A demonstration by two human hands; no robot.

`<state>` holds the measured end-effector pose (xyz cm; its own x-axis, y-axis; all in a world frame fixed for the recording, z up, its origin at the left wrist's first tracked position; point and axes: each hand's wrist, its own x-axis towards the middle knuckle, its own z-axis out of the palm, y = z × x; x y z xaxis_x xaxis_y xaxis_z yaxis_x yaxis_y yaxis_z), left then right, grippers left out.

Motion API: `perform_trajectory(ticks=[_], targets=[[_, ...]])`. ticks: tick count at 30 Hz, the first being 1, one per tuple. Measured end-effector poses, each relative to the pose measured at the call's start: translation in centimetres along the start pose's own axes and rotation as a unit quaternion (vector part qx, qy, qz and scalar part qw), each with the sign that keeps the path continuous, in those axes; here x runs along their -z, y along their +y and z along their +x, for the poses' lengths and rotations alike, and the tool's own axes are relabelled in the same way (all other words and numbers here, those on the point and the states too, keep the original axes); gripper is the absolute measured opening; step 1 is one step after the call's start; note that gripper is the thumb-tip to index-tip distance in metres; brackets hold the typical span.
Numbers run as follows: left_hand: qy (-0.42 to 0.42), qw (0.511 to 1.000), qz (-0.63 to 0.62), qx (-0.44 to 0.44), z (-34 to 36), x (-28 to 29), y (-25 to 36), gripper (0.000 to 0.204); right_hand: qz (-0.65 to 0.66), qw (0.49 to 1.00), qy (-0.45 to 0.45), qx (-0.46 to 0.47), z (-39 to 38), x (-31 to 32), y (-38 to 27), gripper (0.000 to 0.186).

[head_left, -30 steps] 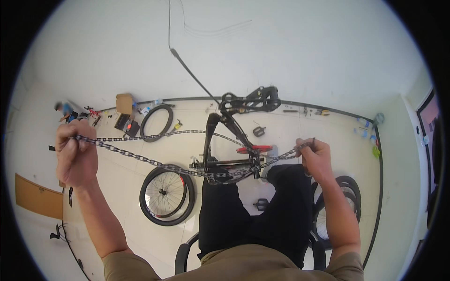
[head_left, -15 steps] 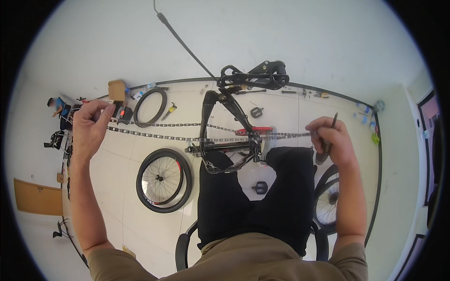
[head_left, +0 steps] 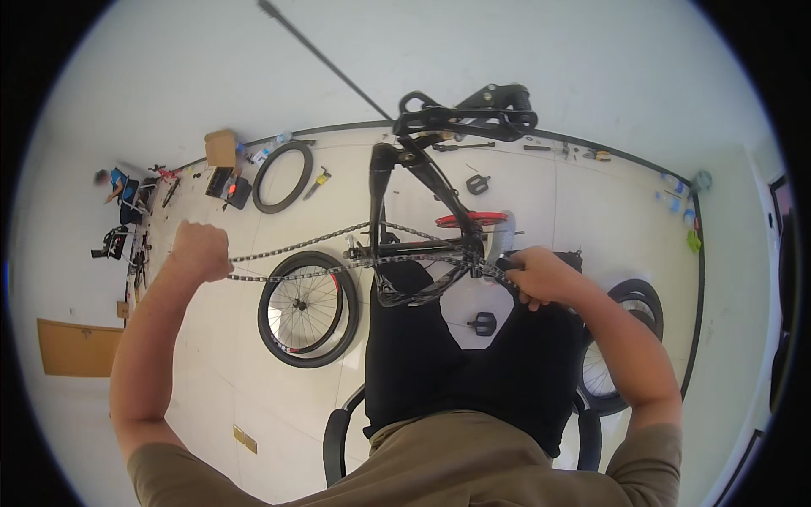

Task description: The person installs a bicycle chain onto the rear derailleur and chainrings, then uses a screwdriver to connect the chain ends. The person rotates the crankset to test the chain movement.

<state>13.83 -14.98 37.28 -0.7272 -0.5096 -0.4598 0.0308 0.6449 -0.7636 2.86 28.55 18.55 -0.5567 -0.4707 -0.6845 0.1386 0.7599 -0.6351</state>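
Observation:
A bicycle chain [head_left: 317, 272] stretches in two strands past a black bicycle frame [head_left: 380, 190]. My left hand [head_left: 201, 251] is a fist around its left end, out beyond the frame. At the right, the chain runs to the fingers of my right hand [head_left: 541, 277], which is closed on it low beside the frame, over my right thigh. A tool in that hand can't be made out now. A red chainring [head_left: 470, 220] shows behind the frame, just above the chain.
A wheel with its tyre [head_left: 302, 308] lies on the floor left of my legs; another wheel [head_left: 601, 372] lies at the right. Pedals [head_left: 482, 324], a loose tyre [head_left: 283, 177], and a cardboard box [head_left: 221, 149] lie about. A person [head_left: 117, 186] is far left. A black rod [head_left: 325, 59] rises above the frame.
Both hands have come lower, the right one also moving left toward the frame. The chain hangs lower and slacker. The pointed tool seen in my right hand no longer shows clearly.

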Motion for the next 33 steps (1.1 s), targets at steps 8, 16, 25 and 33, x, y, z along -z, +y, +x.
perform_trajectory(ticks=[8,16,25,33], targets=[[0.245,0.955,-0.132,0.099,2.9,-4.2,-0.3,0.024,-0.088,0.994,0.06,0.035,4.7,-0.1,1.7,0.023],[0.374,0.711,-0.548,0.233,8.1,-5.7,-5.7,0.037,0.116,0.92,0.308,0.213,3.8,-1.9,2.1,0.022],[0.429,0.319,-0.837,0.116,7.8,-3.0,-2.3,0.021,0.421,0.845,0.302,0.134,6.2,-4.9,1.8,0.019],[0.412,0.238,-0.879,-0.021,7.0,-2.8,-3.9,0.02,0.138,0.854,0.437,0.245,6.3,-5.7,2.3,0.018]])
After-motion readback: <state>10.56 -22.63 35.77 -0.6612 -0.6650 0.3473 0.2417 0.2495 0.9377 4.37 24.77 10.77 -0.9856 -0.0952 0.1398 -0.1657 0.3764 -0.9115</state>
